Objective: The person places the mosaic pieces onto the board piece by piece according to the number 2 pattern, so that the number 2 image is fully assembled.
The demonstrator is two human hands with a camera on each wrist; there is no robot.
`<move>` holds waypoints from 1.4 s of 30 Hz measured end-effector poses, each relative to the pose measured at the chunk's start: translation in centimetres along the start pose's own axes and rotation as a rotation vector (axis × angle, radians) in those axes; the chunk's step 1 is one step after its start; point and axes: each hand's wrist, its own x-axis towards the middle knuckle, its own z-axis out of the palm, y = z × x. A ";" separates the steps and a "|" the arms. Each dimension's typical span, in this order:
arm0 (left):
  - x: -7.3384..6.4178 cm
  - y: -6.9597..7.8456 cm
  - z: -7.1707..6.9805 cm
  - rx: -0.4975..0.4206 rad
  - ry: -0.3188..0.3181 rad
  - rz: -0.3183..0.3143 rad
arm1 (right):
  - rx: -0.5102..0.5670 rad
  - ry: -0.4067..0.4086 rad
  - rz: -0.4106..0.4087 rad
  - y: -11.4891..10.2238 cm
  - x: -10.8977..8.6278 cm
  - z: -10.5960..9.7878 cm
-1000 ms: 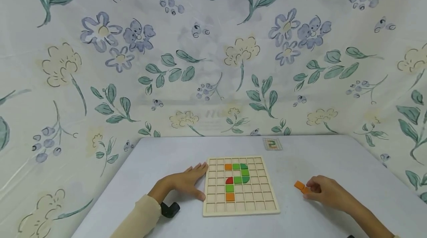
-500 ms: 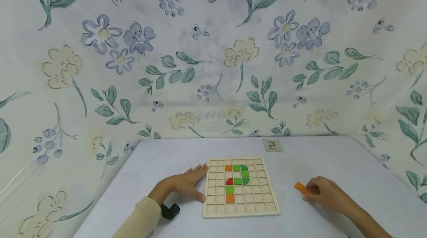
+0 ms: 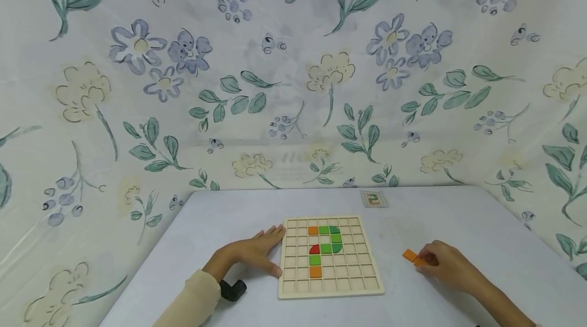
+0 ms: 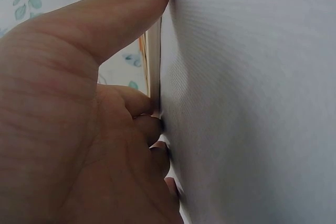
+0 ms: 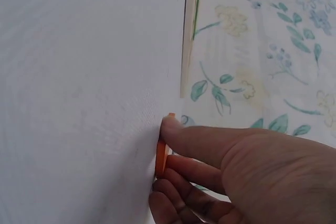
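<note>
Pinching orange tile [image 3: 419,261] w/ right hand [image 3: 447,266] (bare tabletop [image 3: 458,225] around); left hand [image 3: 252,253] flat vs board [image 3: 330,291] edge.

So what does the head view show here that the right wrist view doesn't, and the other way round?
Only the head view shows the grid board's face with its green, orange and red tiles, the left hand flat at the board's left edge, the small card and a second orange tile lying beside the hand. Only the right wrist view shows, close up, fingertips pinching the orange tile on the table. Both show the right hand, its tile, the white table, the board and floral backdrop.
</note>
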 end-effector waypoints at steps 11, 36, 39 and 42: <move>-0.3 0.1 0.0 -0.007 -0.004 -0.006 | 0.010 -0.009 -0.025 -0.2 -0.3 -0.1; -0.3 0.2 0.0 0.000 0.006 0.015 | 0.021 -0.023 -0.023 -0.7 -0.3 -1.3; -0.3 0.2 -0.1 0.002 0.007 0.015 | 0.011 -0.004 -0.064 -1.3 -0.2 -1.4; -0.3 0.1 -0.1 0.002 0.005 0.008 | 0.009 0.023 -0.126 -2.1 0.0 -1.4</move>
